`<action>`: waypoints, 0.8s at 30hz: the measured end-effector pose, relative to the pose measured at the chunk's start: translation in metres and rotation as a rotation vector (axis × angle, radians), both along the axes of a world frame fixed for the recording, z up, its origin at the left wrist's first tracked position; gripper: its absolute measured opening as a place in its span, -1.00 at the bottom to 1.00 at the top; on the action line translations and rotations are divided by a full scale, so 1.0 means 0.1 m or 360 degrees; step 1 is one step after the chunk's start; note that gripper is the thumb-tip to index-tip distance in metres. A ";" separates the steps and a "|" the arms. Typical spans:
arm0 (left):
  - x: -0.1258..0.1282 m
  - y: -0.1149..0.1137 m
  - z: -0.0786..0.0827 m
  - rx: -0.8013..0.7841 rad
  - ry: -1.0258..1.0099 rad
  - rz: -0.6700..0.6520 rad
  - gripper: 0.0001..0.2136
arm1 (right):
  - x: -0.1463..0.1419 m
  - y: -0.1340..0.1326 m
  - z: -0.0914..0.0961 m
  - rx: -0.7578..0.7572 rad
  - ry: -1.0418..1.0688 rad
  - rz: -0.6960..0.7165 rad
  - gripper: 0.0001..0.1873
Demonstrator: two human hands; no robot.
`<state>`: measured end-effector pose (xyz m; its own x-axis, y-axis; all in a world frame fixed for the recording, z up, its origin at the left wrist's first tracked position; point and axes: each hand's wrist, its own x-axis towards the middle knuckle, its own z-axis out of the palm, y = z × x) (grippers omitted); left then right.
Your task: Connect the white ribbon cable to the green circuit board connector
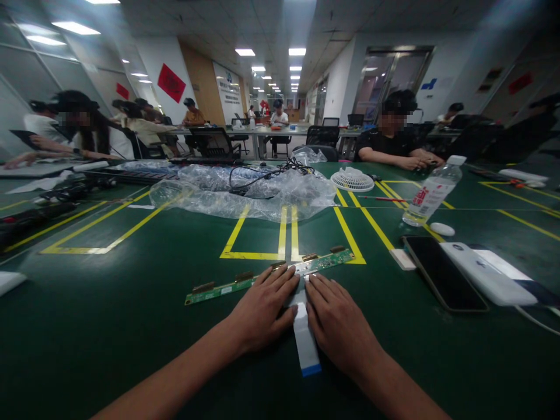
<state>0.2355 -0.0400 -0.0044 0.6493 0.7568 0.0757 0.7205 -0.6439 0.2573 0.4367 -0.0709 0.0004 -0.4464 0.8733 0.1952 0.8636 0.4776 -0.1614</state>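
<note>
A long, narrow green circuit board (236, 286) lies slantwise on the green table, with several brown flaps along its far edge. From its middle a white flat ribbon cable (307, 344) runs toward me, ending in a blue tip. My left hand (265, 306) lies with fingers stretched over the board's middle, its thumb at the cable's left edge. Close along the cable's right side is my right hand (336, 318), palm down, fingers extended and fingertips by the joint of cable and board. The undersides of both hands are hidden.
Crumpled clear plastic wrap (245, 195) and black cables (280, 172) lie beyond the board. To the right are a water bottle (431, 195), a black phone (444, 274), a white power bank (487, 274) and a white fan grille (352, 179). People sit at surrounding tables.
</note>
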 end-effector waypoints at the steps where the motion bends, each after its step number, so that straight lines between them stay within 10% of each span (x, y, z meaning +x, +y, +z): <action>1: 0.00 0.00 0.00 -0.0001 0.0001 0.0000 -0.43 | 0.00 0.00 0.00 -0.0015 -0.0005 0.0010 -0.49; 24: 0.00 0.00 0.01 -0.0008 -0.0021 0.0002 -0.43 | -0.01 0.01 -0.01 -0.0025 -0.0039 -0.0013 -0.47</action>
